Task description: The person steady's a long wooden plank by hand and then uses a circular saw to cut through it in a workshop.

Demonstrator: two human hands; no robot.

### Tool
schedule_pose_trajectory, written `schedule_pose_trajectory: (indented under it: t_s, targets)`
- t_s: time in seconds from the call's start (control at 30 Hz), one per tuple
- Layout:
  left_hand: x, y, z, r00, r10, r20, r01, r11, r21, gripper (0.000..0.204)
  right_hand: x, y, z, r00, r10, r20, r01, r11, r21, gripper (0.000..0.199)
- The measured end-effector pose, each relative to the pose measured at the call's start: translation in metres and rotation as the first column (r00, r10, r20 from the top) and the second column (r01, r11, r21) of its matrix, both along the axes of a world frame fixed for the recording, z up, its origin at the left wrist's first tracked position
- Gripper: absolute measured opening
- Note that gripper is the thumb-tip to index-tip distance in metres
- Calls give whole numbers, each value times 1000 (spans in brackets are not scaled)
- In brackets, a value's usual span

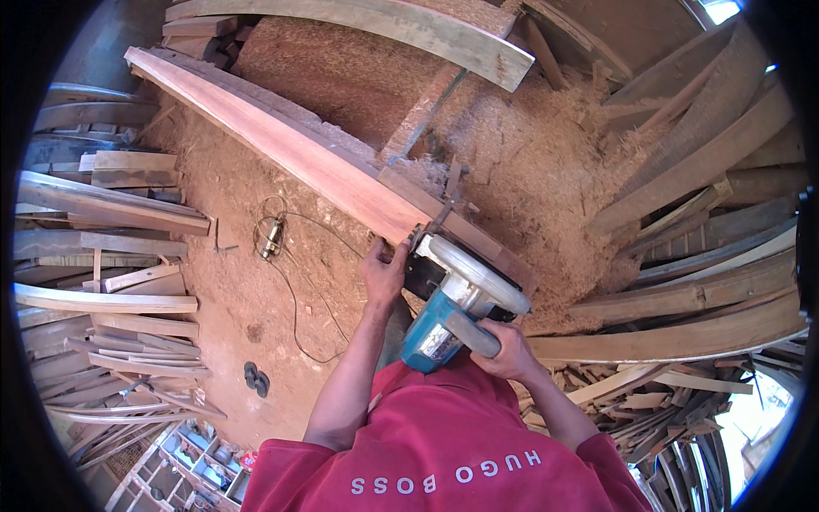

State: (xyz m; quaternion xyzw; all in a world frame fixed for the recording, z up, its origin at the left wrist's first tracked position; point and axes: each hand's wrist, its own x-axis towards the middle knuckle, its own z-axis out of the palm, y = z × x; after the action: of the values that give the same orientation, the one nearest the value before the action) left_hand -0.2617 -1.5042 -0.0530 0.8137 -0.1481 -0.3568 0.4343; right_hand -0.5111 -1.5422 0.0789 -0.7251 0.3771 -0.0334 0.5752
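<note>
A circular saw [461, 299] with a teal motor housing and a silver blade guard is in front of my body. My right hand [505, 350] is wrapped round its rear handle. A long reddish wooden plank [290, 152] runs from the upper left to the saw, whose front lies at the plank's near end. My left hand [384, 271] is at that end, just left of the saw, with the thumb and fingers closed on the plank's edge. The blade is hidden under the guard, and the fingertips are partly hidden.
Sawdust [529, 162] is heaped beyond the plank. A cord with a metal connector [272, 237] lies on the dirt floor [230, 341]. Stacked boards line the left [111, 299] and right [682, 316]. A curved plank [367, 26] crosses the far side. A compartmented box [183, 465] stands lower left.
</note>
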Motion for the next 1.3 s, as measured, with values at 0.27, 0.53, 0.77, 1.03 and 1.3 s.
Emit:
schedule_pose_trajectory:
  t_s: [0.27,0.53,0.77,1.03,1.3]
  targets:
    - [7,-1,9,995,-68,-78,74,995,71,65,0,3,-7,1000,-1,-9,1,1000,4,42]
    - [11,0,3,996,-73,-52,78,992,102,75,5,1,-4,1000,-10,12,9,1000,8,41]
    - [10,-5,9,1000,1,-2,-1,999,40,37,9,0,-4,1000,-7,5,7,1000,8,39]
    - [17,-6,12,999,1,-53,2,999,51,37,16,-1,-5,1000,-1,1,1,1000,12,39]
    - [28,-11,20,998,-33,-56,39,993,111,40,25,-2,-3,1000,-1,-4,1,1000,7,40]
